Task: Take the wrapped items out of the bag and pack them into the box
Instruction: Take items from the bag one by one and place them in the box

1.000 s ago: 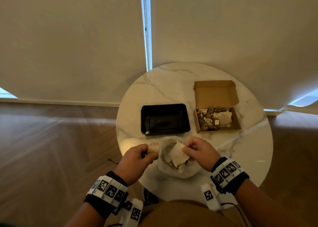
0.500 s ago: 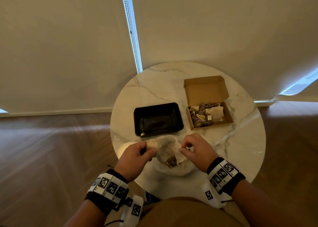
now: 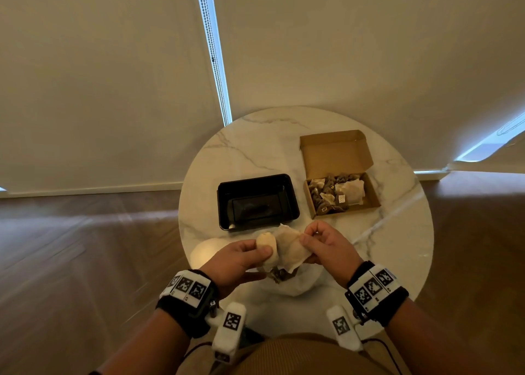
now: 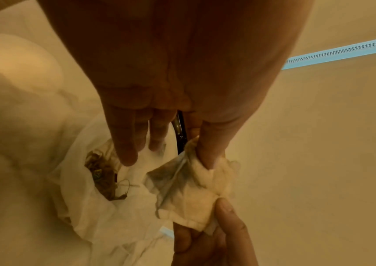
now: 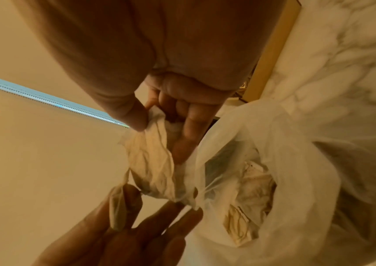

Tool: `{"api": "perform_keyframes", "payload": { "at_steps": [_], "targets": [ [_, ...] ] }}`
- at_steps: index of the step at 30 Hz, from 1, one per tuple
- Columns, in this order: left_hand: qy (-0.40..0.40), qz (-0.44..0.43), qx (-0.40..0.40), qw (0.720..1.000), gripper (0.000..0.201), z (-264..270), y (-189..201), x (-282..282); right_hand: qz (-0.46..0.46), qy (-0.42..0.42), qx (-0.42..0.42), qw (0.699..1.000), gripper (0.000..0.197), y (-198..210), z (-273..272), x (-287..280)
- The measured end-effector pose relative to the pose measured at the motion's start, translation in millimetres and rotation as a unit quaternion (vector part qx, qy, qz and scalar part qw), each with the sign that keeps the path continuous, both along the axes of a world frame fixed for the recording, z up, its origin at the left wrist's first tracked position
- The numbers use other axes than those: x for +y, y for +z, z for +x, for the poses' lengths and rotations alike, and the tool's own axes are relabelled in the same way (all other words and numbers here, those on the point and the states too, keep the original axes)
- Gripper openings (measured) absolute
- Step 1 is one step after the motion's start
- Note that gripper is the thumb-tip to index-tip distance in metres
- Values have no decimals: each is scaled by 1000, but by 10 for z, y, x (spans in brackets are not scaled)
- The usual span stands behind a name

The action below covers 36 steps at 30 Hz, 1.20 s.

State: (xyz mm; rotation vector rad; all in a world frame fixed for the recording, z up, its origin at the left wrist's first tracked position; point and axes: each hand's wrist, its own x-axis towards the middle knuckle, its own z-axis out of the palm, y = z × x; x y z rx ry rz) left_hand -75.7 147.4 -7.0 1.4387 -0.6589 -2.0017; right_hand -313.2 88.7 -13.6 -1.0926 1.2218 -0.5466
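Observation:
A cream paper-wrapped packet (image 3: pixel 289 254) hangs just above the white plastic bag (image 3: pixel 301 286) at the table's near edge. My left hand (image 3: pixel 268 251) pinches its left corner between thumb and finger and also holds a small cream wad (image 3: pixel 266 241). My right hand (image 3: pixel 305 239) pinches the packet's other end. In the left wrist view the packet (image 4: pixel 191 189) is stretched between both hands. In the right wrist view the bag (image 5: pixel 296 144) gapes open with more wrapped items (image 5: pixel 250 190) inside. The cardboard box (image 3: pixel 372 195), lid open, holds several wrapped items at the back right.
An empty black plastic tray (image 3: pixel 257 201) sits left of the box, just beyond the hands. The round marble table (image 3: pixel 397 232) has bare surface at the right and back. Window blinds hang behind it; wooden floor lies all around.
The right hand has lifted the packet out of the bag and toward the left hand, which now pinches it too. The head view has shifted a little.

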Motion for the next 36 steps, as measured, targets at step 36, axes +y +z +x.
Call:
{"api": "perform_keyframes", "payload": {
  "at_steps": [36],
  "targets": [
    [-59,-212,-237,946,75,-556,253,-281,51,2,-104,993,31,102,-211,93]
  ]
}}
